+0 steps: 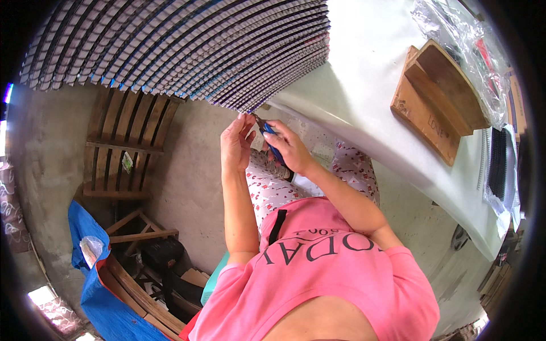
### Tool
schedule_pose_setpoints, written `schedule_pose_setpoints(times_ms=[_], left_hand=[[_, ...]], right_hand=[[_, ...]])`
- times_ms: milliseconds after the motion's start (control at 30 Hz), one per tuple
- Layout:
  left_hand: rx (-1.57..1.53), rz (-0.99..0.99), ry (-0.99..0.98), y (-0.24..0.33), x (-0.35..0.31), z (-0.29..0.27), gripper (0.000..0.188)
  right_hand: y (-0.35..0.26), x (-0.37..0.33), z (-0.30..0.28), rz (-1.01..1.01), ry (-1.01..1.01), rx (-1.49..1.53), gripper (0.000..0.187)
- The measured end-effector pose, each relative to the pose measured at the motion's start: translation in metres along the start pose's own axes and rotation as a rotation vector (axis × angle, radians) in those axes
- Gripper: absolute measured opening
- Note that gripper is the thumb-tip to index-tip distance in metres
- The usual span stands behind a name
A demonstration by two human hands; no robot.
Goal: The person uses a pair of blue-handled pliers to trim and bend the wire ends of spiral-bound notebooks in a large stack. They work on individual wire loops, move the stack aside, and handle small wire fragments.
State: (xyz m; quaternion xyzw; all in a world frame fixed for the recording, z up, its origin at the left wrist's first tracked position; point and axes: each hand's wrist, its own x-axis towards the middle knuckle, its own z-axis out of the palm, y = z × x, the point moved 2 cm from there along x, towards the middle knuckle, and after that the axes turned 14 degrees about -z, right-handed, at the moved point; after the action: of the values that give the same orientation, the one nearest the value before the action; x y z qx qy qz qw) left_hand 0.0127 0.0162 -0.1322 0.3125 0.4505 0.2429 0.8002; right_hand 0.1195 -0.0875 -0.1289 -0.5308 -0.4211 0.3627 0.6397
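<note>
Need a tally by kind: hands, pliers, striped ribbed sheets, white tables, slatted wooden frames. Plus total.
Left hand and right hand: 2
Blue-handled pliers: 1
Striped ribbed sheet: 1
White table: 1
Slatted wooden frame: 1
Total: 6

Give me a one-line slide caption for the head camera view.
Left hand at the edge of a striped panel, right hand gripping a blue-handled tool, beside a white table.
</note>
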Motion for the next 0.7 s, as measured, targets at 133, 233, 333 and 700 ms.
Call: schedule_pose_setpoints(times_ms=[133, 233, 333, 700], left_hand=[[-0.006, 0.033, -0.053, 0.000, 0.000, -0.002, 0.020], [0.005, 0.055, -0.079, 0.000, 0.001, -0.002, 0.020], [0.003, 0.057, -0.081, -0.001, 0.005, -0.001, 0.025], [-0.080, 0.034, -0.133, -0.004, 0.005, 0.001, 0.026]], right_hand=[[-0.003, -0.009, 0.000, -0.385, 0.093, -0.606, 0.040], [-0.017, -0.012, -0.004, -0.549, 0.136, -1.021, 0.043], [-0.022, -0.006, -0.002, -0.607, 0.174, -1.093, 0.044], [-0.015, 0.000, -0.001, -0.560, 0.048, -1.078, 0.040]])
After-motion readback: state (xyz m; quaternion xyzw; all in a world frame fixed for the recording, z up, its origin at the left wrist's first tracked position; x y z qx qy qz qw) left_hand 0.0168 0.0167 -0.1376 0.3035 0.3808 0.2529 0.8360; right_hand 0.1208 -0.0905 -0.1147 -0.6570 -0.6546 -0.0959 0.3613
